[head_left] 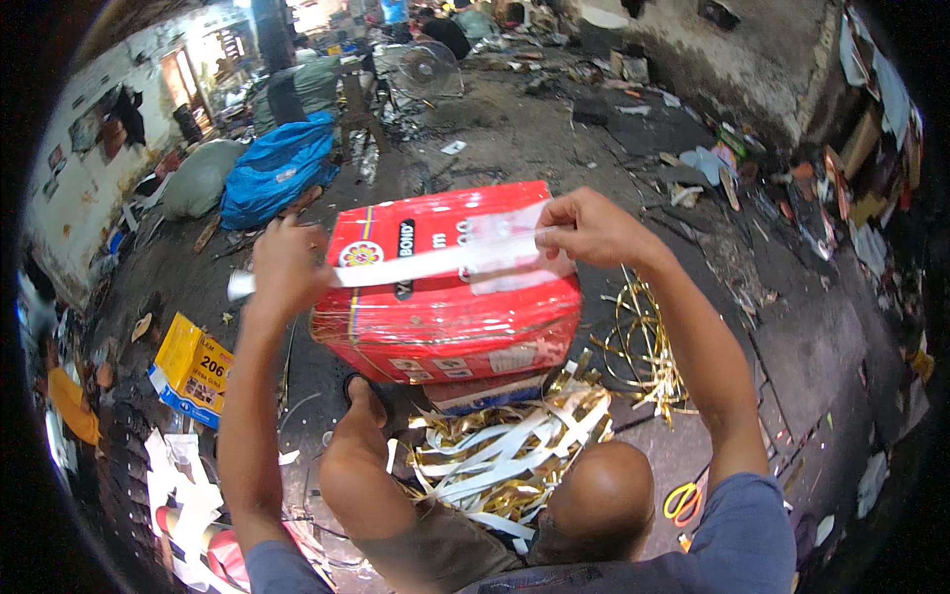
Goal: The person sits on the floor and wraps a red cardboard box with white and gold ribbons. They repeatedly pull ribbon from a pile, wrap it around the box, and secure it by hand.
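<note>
While the right hand [591, 233] is pinching a white strip [416, 265] between thumb and fingers, the left hand [289, 262] is curling round it near the other end, how tightly I cannot tell. The strip's long axis is running left to right across the top of the red box [435, 337], the right hand hovering at the box's far right corner and the left just outside its left edge. Dark floor [515, 139] is stretching beyond the far edge, while loose white and gold strips [515, 445] and the knees [600, 485] are crowding the near side.
</note>
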`<state>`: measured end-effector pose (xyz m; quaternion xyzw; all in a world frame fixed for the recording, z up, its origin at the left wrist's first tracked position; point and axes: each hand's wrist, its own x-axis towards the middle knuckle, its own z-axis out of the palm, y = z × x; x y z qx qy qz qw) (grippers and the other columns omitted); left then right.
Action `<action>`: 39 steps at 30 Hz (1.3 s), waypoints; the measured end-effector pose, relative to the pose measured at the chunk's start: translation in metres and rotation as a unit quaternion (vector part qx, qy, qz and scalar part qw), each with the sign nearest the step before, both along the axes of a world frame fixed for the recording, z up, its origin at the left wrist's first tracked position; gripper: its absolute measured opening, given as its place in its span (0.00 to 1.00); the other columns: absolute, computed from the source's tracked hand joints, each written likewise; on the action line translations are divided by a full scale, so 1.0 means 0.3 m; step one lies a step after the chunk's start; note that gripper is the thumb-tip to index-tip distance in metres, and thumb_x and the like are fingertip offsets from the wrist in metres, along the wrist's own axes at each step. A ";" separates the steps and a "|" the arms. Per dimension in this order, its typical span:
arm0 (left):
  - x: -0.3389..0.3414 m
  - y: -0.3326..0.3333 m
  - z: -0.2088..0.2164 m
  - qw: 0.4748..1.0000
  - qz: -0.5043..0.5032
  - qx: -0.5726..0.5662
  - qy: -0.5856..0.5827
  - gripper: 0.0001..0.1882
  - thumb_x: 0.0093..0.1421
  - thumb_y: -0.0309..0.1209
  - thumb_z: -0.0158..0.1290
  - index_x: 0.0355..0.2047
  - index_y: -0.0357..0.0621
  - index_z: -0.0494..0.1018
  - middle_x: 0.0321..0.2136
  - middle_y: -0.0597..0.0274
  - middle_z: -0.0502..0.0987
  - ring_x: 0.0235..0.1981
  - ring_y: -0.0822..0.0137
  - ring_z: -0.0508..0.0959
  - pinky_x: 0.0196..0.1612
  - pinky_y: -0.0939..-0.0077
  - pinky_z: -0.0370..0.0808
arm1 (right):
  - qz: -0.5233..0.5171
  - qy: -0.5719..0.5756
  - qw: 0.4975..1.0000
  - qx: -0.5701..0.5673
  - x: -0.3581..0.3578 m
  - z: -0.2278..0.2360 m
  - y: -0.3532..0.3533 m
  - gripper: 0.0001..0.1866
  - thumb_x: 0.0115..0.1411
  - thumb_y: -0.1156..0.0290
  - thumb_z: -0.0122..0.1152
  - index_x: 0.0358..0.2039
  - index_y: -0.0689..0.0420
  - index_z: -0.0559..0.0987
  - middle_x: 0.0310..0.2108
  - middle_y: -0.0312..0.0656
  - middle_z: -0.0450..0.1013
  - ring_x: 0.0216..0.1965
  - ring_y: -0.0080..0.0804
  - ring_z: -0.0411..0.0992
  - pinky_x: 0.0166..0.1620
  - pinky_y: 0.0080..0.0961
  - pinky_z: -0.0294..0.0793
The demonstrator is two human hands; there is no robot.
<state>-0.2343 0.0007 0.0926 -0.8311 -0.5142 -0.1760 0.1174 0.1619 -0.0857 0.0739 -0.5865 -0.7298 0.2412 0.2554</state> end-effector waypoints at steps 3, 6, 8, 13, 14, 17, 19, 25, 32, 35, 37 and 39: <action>0.251 -0.015 -0.134 0.964 -0.198 0.032 -0.175 0.33 0.47 0.28 0.68 0.57 0.48 0.77 0.58 0.48 0.74 0.62 0.49 0.72 0.63 0.56 0.70 | -0.045 -0.137 0.988 0.057 -0.074 -0.017 -0.006 0.15 0.56 0.57 0.69 0.36 0.56 0.88 0.32 0.49 0.83 0.35 0.46 0.83 0.43 0.40 0.80; 0.537 -0.092 -0.207 0.835 -0.352 -0.247 -0.342 0.25 0.57 0.30 0.64 0.55 0.40 0.75 0.46 0.51 0.81 0.42 0.59 0.80 0.49 0.61 0.77 | -0.103 -0.113 0.982 0.109 -0.094 -0.067 -0.037 0.18 0.54 0.54 0.72 0.39 0.53 0.86 0.35 0.48 0.83 0.37 0.48 0.82 0.43 0.40 0.79; 0.600 -0.083 -0.256 0.801 -0.364 -0.296 -0.372 0.22 0.57 0.31 0.64 0.52 0.39 0.76 0.39 0.52 0.82 0.34 0.60 0.81 0.42 0.62 0.78 | -0.142 -0.124 0.973 0.134 -0.102 -0.071 -0.055 0.18 0.55 0.54 0.72 0.40 0.52 0.84 0.34 0.47 0.82 0.36 0.49 0.81 0.42 0.41 0.78; 0.628 -0.070 -0.321 0.839 -0.365 -0.151 -0.375 0.14 0.57 0.32 0.64 0.42 0.40 0.80 0.33 0.53 0.81 0.29 0.56 0.81 0.36 0.61 0.77 | -0.123 -0.146 0.967 0.168 -0.074 -0.049 -0.110 0.15 0.55 0.57 0.73 0.39 0.50 0.85 0.33 0.43 0.79 0.38 0.46 0.78 0.42 0.41 0.76; 0.623 -0.075 -0.305 0.855 -0.355 -0.145 -0.349 0.10 0.59 0.35 0.63 0.37 0.42 0.82 0.33 0.55 0.80 0.31 0.54 0.82 0.36 0.60 0.77 | -0.108 -0.138 0.969 0.173 -0.066 -0.049 -0.113 0.15 0.55 0.58 0.73 0.39 0.50 0.86 0.33 0.42 0.79 0.39 0.45 0.78 0.42 0.41 0.76; 0.630 -0.082 -0.315 0.866 -0.350 -0.130 -0.332 0.09 0.59 0.35 0.63 0.37 0.44 0.83 0.33 0.58 0.80 0.31 0.55 0.82 0.36 0.61 0.78 | -0.084 -0.165 0.964 0.190 -0.063 -0.055 -0.136 0.12 0.58 0.58 0.71 0.38 0.50 0.87 0.36 0.39 0.77 0.40 0.43 0.78 0.43 0.39 0.78; 0.633 -0.086 -0.339 0.854 -0.371 -0.110 -0.348 0.09 0.59 0.33 0.64 0.38 0.44 0.83 0.32 0.57 0.79 0.30 0.56 0.80 0.34 0.63 0.76 | -0.060 -0.207 0.949 0.230 -0.066 -0.060 -0.144 0.11 0.60 0.58 0.69 0.38 0.50 0.87 0.37 0.39 0.76 0.40 0.42 0.78 0.42 0.39 0.79; 0.620 -0.077 -0.337 0.850 -0.372 -0.129 -0.349 0.08 0.57 0.35 0.65 0.34 0.45 0.84 0.33 0.58 0.80 0.30 0.57 0.82 0.34 0.64 0.78 | -0.021 -0.254 0.942 0.220 -0.061 -0.062 -0.138 0.11 0.62 0.61 0.68 0.38 0.53 0.87 0.39 0.40 0.76 0.40 0.42 0.79 0.42 0.40 0.79; 0.641 -0.067 -0.339 0.826 -0.365 -0.192 -0.384 0.09 0.57 0.34 0.65 0.35 0.43 0.85 0.31 0.56 0.80 0.33 0.59 0.80 0.37 0.65 0.76 | -0.009 -0.111 0.973 0.201 0.006 -0.073 -0.109 0.10 0.55 0.68 0.74 0.36 0.56 0.88 0.37 0.43 0.74 0.39 0.38 0.76 0.42 0.32 0.76; 0.622 -0.067 -0.351 0.839 -0.375 -0.125 -0.373 0.10 0.60 0.36 0.64 0.35 0.42 0.84 0.34 0.53 0.80 0.37 0.53 0.80 0.42 0.60 0.76 | -0.038 -0.074 0.977 0.195 -0.028 -0.083 -0.099 0.11 0.54 0.65 0.74 0.36 0.56 0.89 0.37 0.45 0.75 0.40 0.40 0.77 0.45 0.36 0.76; 0.635 -0.080 -0.336 0.845 -0.365 -0.150 -0.362 0.10 0.61 0.36 0.62 0.36 0.44 0.84 0.34 0.53 0.79 0.39 0.51 0.80 0.44 0.58 0.76 | -0.096 -0.040 0.980 0.170 -0.050 -0.084 -0.122 0.10 0.53 0.66 0.76 0.35 0.56 0.89 0.37 0.43 0.73 0.38 0.35 0.76 0.42 0.32 0.75; 0.636 -0.078 -0.343 0.838 -0.356 -0.158 -0.381 0.09 0.60 0.37 0.61 0.32 0.46 0.83 0.33 0.55 0.80 0.37 0.52 0.81 0.40 0.58 0.77 | -0.126 -0.018 0.977 0.170 -0.051 -0.110 -0.121 0.11 0.53 0.67 0.76 0.36 0.57 0.89 0.37 0.42 0.72 0.37 0.32 0.75 0.39 0.30 0.74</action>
